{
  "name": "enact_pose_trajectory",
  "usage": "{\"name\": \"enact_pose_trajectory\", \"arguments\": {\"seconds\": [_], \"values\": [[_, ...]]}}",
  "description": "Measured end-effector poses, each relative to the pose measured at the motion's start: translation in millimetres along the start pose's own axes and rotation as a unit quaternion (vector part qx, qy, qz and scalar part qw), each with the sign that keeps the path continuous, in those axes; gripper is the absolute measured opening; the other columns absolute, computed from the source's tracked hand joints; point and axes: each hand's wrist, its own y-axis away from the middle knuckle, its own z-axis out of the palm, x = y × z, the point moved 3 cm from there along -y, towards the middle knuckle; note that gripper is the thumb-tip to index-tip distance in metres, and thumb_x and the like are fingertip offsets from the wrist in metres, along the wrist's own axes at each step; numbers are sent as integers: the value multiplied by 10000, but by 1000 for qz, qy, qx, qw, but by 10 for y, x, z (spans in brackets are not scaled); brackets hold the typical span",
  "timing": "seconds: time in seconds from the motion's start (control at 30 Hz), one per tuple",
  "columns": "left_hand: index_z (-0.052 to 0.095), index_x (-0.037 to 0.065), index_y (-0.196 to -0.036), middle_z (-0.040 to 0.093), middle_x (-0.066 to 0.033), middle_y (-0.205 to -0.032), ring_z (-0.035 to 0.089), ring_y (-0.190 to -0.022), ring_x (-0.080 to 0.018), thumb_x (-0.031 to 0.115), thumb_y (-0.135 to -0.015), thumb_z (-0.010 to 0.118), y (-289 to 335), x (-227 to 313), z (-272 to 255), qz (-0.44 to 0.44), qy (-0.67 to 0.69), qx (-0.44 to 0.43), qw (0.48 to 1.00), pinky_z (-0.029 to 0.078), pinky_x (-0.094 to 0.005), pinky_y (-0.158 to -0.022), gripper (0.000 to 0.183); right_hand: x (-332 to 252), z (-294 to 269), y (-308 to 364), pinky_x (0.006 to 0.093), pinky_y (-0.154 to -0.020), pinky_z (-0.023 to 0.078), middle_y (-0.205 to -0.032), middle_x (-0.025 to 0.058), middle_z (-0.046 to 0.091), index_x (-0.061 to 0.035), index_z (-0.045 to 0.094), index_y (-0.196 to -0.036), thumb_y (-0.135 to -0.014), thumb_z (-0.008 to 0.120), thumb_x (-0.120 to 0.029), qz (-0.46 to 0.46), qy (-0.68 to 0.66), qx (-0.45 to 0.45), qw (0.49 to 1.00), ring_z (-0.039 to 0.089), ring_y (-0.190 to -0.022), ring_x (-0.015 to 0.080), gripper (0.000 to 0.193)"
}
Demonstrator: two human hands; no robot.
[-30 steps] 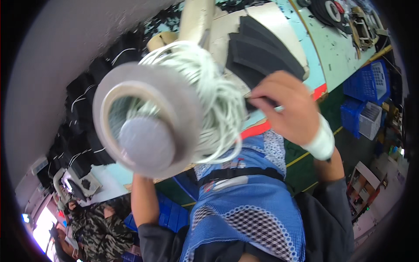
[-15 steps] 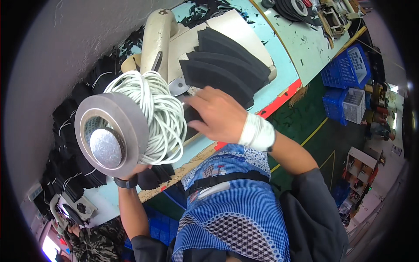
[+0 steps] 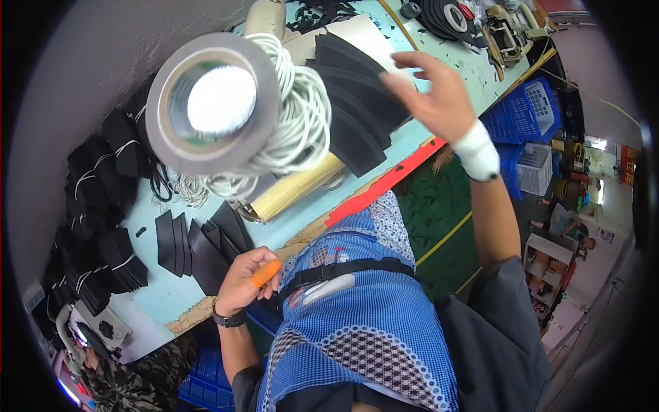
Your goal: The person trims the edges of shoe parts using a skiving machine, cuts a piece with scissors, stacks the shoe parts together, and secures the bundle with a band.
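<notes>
My right hand (image 3: 436,99) hovers over the right end of a fan of black curved pieces (image 3: 360,103), its thumb and fingers apart and nothing seen between them. White wrapping (image 3: 477,151) circles its wrist. By the table's front edge is my left hand (image 3: 247,278), fingers curled in, with an orange finger cover (image 3: 266,273) on one of them; whatever lies inside the curl is hidden. Beside it on the table are several dark flat pieces (image 3: 195,247). A grey ring with a shiny disc (image 3: 161,103) and a hank of white cord loops (image 3: 302,117) block part of the worktop.
Bundles of black pieces tied with white string (image 3: 93,178) line the left side. A yellowish roller (image 3: 295,187) lies near the front edge. Blue plastic baskets (image 3: 518,113) stand at the right. A person in camouflage clothing (image 3: 137,378) is at the lower left.
My right hand has moved right and away from the cord loops. The left hand has come out from behind the grey ring, down toward the table's front edge. My view has shifted.
</notes>
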Motion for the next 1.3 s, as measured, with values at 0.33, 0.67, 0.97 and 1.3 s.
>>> {"name": "enact_pose_trajectory", "arguments": {"seconds": [0.33, 0.67, 0.97, 1.3], "values": [[600, 49, -948, 622, 5, -751, 517, -616, -30, 221, -985, 559, -162, -83, 347, 38, -17, 17, 999, 380, -171, -520, 181, 84, 765, -197, 467, -1059, 374, -1239, 351, 483, 108, 199, -1454, -504, 774, -778, -12, 259, -147, 954, 432, -1239, 458, 1421], [451, 12, -1371, 561, -119, -1285, 557, -1127, -178, 355, -968, 588, -1094, -27, 998, 164, 172, 37, 971, 467, -330, -937, 546, -153, 635, 63, 399, -776, 540, -884, 245, 688, 75, 618, -926, -571, 855, -365, 41, -19, -316, 948, 695, -853, 331, 613], [487, -21, -1331, 595, -97, -1234, 563, -1118, -150, 264, -958, 621, -1531, 423, 1879, 174, 71, 149, 971, 463, -300, -964, 488, 591, 95, 1173, 299, -872, 498, -1095, 116, 625, 43, 508, -1151, -733, 813, -64, 210, -393, -245, 861, 613, -1000, 162, 528], [336, -28, -1394, 492, -119, -1323, 479, -1221, -182, 227, -938, 636, -2239, 661, 2533, 250, 201, 156, 934, 413, -327, -1025, 603, 1286, -189, 1102, 326, -1034, 390, -1347, 139, 487, 43, 284, -1432, -911, 592, -28, 229, -505, -269, 787, 495, -1211, 189, 609]]}}
